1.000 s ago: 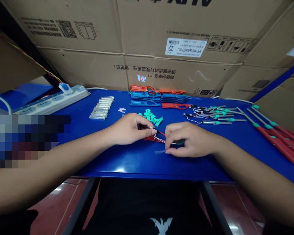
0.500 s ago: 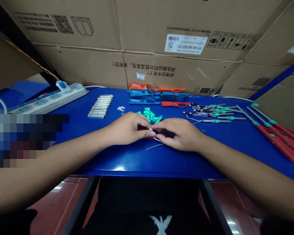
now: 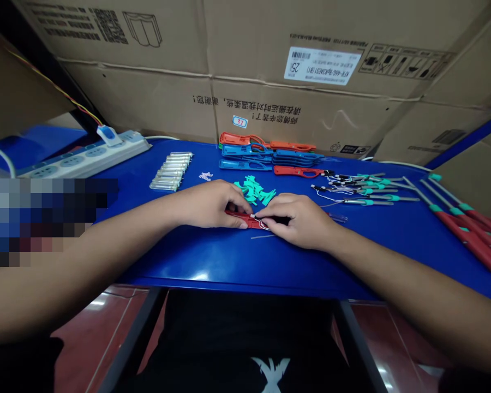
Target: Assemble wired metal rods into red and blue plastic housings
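Observation:
A red lighter shell half [image 3: 251,222] lies on the blue table in front of me. My left hand [image 3: 217,205] is closed around its left end, thumb on the near edge and fingers at the far side. My right hand [image 3: 300,219] pinches a small black part with a white tip and white wires [image 3: 264,225] over the shell; the fingers hide much of it. A thin metal rod [image 3: 262,237] sticks out on the near side of that hand. Just behind the hands is a pile of teal plastic pieces [image 3: 253,190].
Clear tubes [image 3: 172,170] and small white pieces [image 3: 205,176] lie left. Blue and orange shells [image 3: 245,164] are stacked at the back. Wired metal tubes [image 3: 366,191] and red lighters [image 3: 466,229] lie right. A power strip [image 3: 77,158] sits far left; a cardboard wall [image 3: 253,87] stands behind.
My fingers have lowered and the hands have spread slightly, so more of the red shell shows. The white-tipped black part now sits at the shell. The view has shifted slightly.

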### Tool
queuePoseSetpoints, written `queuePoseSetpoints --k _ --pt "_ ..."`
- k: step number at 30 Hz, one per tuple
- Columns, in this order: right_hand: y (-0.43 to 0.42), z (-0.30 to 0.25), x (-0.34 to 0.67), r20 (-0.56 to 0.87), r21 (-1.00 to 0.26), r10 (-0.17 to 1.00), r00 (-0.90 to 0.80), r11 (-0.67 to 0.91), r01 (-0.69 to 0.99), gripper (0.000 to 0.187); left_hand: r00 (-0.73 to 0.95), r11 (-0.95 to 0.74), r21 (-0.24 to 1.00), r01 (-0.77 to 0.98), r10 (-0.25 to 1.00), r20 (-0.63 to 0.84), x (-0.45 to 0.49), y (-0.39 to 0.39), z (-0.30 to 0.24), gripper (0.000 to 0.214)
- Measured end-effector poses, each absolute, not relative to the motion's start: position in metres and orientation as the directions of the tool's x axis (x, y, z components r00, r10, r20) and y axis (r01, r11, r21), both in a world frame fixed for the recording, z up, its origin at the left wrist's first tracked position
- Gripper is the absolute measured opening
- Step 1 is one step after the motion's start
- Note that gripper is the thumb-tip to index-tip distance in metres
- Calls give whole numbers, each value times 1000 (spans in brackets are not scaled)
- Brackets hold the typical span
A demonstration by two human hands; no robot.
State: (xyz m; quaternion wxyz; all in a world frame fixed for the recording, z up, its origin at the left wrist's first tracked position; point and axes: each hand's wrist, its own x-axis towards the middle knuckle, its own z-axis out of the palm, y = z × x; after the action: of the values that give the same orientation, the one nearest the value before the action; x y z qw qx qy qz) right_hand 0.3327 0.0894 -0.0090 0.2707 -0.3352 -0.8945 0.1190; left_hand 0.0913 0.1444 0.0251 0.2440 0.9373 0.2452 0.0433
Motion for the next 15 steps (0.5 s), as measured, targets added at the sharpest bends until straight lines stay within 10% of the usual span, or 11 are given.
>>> queuePoseSetpoints --k 15 --pt "92 -9 334 385 -341 633 -672 774 533 24 878 -752 512 415 478 -10 92 145 22 29"
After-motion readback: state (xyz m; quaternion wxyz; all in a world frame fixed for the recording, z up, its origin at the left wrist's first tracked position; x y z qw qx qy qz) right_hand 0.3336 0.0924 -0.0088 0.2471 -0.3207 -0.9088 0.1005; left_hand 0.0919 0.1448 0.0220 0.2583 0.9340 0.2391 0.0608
